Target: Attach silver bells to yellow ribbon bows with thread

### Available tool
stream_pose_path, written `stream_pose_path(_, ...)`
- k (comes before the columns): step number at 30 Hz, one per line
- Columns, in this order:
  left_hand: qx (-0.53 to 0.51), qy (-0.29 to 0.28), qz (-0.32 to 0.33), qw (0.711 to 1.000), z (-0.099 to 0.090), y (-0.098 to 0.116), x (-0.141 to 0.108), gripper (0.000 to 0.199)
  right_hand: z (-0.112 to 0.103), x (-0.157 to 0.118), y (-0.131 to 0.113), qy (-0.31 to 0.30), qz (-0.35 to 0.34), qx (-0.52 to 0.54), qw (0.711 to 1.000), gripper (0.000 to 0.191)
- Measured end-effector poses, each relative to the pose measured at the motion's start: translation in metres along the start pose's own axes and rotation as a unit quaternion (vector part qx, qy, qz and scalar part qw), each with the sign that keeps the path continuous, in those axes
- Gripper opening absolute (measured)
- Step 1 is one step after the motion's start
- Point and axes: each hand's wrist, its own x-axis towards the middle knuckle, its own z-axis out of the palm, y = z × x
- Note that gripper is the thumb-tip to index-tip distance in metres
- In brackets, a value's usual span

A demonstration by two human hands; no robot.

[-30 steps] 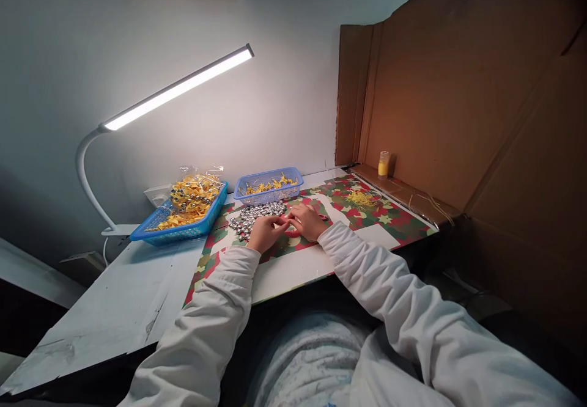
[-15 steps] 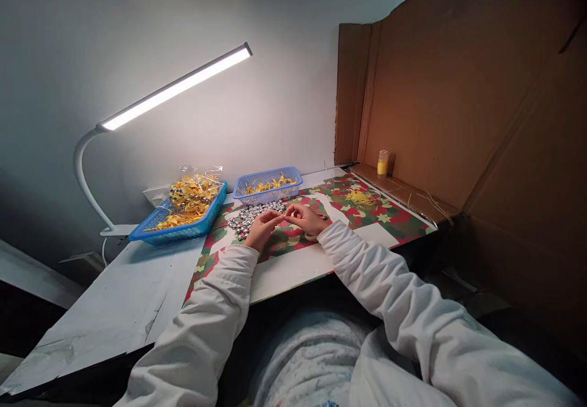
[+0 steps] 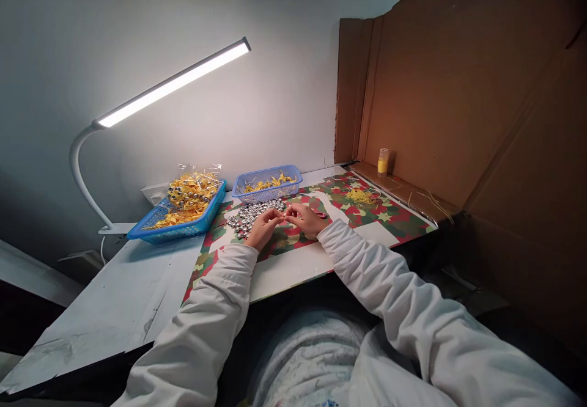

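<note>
Both hands meet over the patterned mat (image 3: 288, 245), fingertips pinched close together. My left hand (image 3: 265, 227) is closed, with something between its fingers too small to make out. Right beside it, my right hand (image 3: 303, 219) is also closed in a pinch, and what it grips is hidden. A heap of shiny silver bells or beads (image 3: 250, 216) lies just behind and left of my left hand. By my right hand, part of a small red object (image 3: 321, 214) shows.
At the left is a blue basket (image 3: 172, 233) heaped with yellow pieces. A second basket (image 3: 261, 195) at the back holds more. Yellow strands (image 3: 361, 197) lie on the mat's right. A yellow bottle (image 3: 382, 164) stands near the cardboard wall (image 3: 426, 101). A lamp (image 3: 174, 83) shines above.
The hands keep nearly the same place, with only slight finger movement. The whole view has shifted a little.
</note>
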Motion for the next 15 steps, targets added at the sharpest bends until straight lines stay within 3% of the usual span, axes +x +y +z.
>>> stream_pose_path(9, 0.087, -0.035, 0.011, 0.996, 0.0017, 0.0052, -0.0031, 0.012, -0.0002, -0.0003, 0.0007, -0.013, -0.015, 0.008, 1.000, 0.029)
stream_pose_path(15, 0.093, -0.060, 0.032, 0.993, 0.0017, 0.0046, -0.0025, 0.014, 0.0021, 0.0011, 0.0066, -0.027, -0.011, 0.011, 1.000, 0.017)
